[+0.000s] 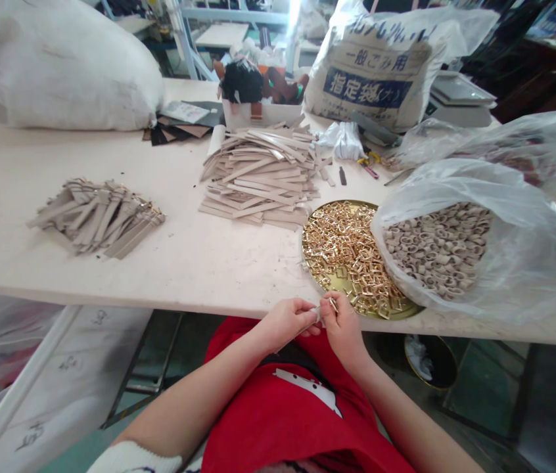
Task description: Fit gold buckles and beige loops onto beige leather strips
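A narrow beige leather strip [315,314] is pinched between the left hand [285,322] and right hand [344,330], just beside a round brass tray [338,287] of gold metal buckles [347,253].

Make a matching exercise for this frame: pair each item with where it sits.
Items:
1. gold metal buckles
2. beige strips
3. small rolled beige loops
4. small pale piece

Places:
A. inside a clear plastic bag
B. pinched between the left hand and right hand
C. on a round brass tray
D. in loose piles on the table

Pairs: 1-C, 2-D, 3-A, 4-B
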`<action>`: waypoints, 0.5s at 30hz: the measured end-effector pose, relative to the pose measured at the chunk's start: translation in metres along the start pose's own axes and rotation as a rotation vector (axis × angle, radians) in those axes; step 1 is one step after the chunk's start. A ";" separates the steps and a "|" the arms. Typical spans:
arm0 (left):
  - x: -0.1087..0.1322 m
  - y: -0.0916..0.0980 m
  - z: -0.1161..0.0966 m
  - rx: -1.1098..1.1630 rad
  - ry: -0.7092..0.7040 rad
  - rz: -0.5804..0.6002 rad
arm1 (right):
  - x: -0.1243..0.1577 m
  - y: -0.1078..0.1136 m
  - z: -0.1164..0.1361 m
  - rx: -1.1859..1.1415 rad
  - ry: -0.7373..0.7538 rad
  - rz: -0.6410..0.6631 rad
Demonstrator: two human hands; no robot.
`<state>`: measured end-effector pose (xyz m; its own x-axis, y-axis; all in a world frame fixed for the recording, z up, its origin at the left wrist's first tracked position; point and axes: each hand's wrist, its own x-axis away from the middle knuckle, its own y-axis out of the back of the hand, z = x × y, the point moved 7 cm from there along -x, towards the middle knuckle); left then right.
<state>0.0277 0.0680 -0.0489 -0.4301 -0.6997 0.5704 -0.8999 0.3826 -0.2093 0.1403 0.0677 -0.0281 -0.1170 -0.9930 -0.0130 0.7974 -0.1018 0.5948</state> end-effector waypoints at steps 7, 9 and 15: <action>0.001 -0.003 -0.001 -0.206 0.021 0.124 | -0.001 0.005 -0.006 -0.085 -0.071 -0.029; 0.002 -0.004 -0.003 -0.276 0.010 0.145 | -0.001 0.006 -0.004 -0.044 -0.047 -0.046; 0.002 -0.004 -0.001 -0.273 0.020 0.138 | 0.001 0.003 -0.001 -0.025 0.000 -0.010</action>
<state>0.0303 0.0655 -0.0456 -0.5433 -0.6188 0.5674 -0.7791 0.6234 -0.0661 0.1427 0.0669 -0.0272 -0.1251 -0.9920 -0.0182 0.8105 -0.1127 0.5748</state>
